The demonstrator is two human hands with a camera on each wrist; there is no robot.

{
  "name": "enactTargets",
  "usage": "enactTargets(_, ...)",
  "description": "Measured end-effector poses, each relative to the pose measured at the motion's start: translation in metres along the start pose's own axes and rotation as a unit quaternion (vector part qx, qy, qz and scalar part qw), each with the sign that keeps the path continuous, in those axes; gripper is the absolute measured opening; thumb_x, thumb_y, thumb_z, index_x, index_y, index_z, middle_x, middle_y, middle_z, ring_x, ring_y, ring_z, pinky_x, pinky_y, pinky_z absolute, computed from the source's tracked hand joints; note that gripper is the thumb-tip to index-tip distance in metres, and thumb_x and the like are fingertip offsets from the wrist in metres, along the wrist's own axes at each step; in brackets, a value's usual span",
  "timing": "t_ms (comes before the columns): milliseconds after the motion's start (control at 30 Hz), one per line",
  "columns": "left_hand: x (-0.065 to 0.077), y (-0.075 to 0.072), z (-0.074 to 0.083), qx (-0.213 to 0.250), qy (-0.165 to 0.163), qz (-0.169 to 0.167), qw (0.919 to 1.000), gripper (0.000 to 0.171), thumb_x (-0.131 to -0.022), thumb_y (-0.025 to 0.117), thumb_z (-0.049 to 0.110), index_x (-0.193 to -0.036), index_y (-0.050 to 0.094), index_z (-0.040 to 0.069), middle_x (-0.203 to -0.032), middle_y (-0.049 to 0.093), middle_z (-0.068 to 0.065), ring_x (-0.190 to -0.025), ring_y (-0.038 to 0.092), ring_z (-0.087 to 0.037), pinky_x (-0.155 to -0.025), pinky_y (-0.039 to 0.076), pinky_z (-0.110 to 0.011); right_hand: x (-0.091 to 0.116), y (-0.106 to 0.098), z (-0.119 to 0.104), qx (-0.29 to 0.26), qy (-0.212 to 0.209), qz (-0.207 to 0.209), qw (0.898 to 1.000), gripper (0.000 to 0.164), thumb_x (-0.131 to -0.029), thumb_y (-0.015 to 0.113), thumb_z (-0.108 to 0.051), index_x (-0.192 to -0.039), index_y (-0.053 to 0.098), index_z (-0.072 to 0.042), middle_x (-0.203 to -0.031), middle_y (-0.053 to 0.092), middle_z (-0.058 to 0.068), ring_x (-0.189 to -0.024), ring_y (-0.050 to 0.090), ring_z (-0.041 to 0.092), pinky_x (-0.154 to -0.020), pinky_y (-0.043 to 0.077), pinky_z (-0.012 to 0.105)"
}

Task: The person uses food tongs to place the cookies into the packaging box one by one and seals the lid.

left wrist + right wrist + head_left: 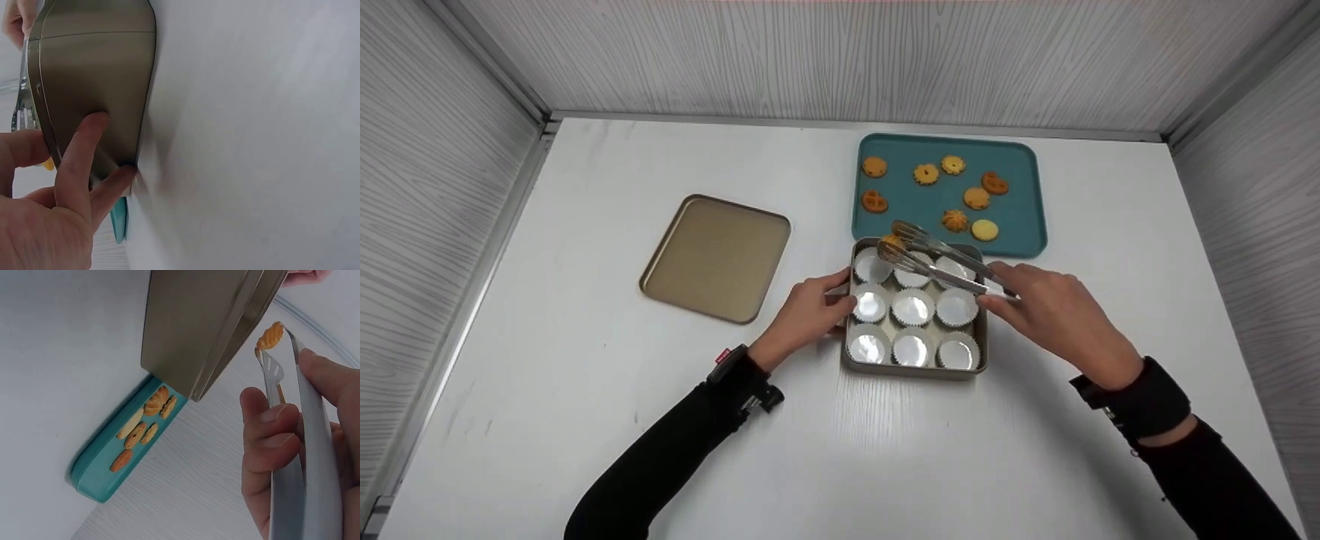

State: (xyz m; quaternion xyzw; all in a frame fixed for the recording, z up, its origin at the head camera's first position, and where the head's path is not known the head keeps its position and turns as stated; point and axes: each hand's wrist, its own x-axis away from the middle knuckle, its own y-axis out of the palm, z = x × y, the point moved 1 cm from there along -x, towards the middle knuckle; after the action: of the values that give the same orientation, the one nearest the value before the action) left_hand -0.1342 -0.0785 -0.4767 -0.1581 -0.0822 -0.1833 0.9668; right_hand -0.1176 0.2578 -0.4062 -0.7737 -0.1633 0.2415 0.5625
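A deep square bronze tin (915,371) holds rows of shiny paper-style cups (913,307) with fluted rims. My left hand (808,309) rests against the tin's left side; in the left wrist view its fingers press the outer wall, the thumb at the rim. My right hand (1054,311) grips slotted metal tongs (320,455) from the right of the tin. Between the tong tips is a small golden ridged cookie (270,336), held above the tin's far left corner. No cookie shows in the cups.
Behind the tin lies a teal tray (907,210) with several cookies, round, flower-shaped and pretzel-shaped. A shallow bronze lid or tray (716,259) lies flat to the left on the white table (585,390). Grey wood-grain panels (840,60) stand at the back and both sides.
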Motion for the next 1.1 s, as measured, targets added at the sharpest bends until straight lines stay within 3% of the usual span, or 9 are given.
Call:
enactTargets(200, 0.000, -0.001, -0.001, -0.003, 0.007, -0.009, 0.9999, 0.060, -0.100, 0.061, 0.016, -0.156, 0.043, 0.004, -0.155, 0.048, -0.015, -0.123, 0.065, -0.027, -0.075, 0.062, -0.032, -0.008, 0.006, -0.008, 0.022, -0.001, -0.028, 0.999, 0.039, -0.097, 0.075, -0.031, -0.121, 0.067, -0.001, -0.083, 0.067, 0.011, -0.068, 0.069, 0.025, -0.056, 0.055, 0.043)
enactTargets(567, 0.001, -0.002, 0.002, -0.044, 0.015, -0.008, 0.9989, 0.060, -0.101, 0.061, 0.019, -0.156, 0.043, 0.004, -0.155, 0.048, -0.016, -0.125, 0.063, -0.024, -0.081, 0.061, -0.031, -0.019, 0.016, -0.017, 0.058, -0.028, -0.020, 0.998, 0.042, -0.093, 0.080, -0.030, -0.119, 0.066, -0.001, -0.075, 0.059, 0.008, -0.053, 0.056, 0.025, -0.047, 0.046, 0.039)
enactTargets(833, 0.001, -0.003, 0.003, -0.070, 0.017, -0.004, 0.9974, 0.061, -0.101, 0.061, 0.021, -0.156, 0.043, 0.002, -0.155, 0.048, -0.016, -0.136, 0.054, -0.023, -0.097, 0.055, -0.033, -0.025, 0.020, -0.020, 0.075, -0.030, -0.039, 0.996, 0.046, -0.092, 0.081, -0.032, -0.118, 0.066, 0.002, -0.073, 0.057, 0.010, -0.049, 0.051, 0.023, -0.044, 0.043, 0.037)
enactTargets(1100, 0.000, -0.003, 0.002, -0.061, 0.019, -0.009, 0.9979, 0.061, -0.100, 0.060, 0.020, -0.156, 0.042, 0.002, -0.155, 0.049, -0.017, -0.128, 0.060, -0.025, -0.095, 0.056, -0.035, -0.024, 0.019, -0.020, 0.068, -0.024, -0.039, 0.997, 0.047, -0.091, 0.082, -0.032, -0.121, 0.065, 0.000, -0.077, 0.059, 0.011, -0.050, 0.052, 0.024, -0.045, 0.043, 0.038)
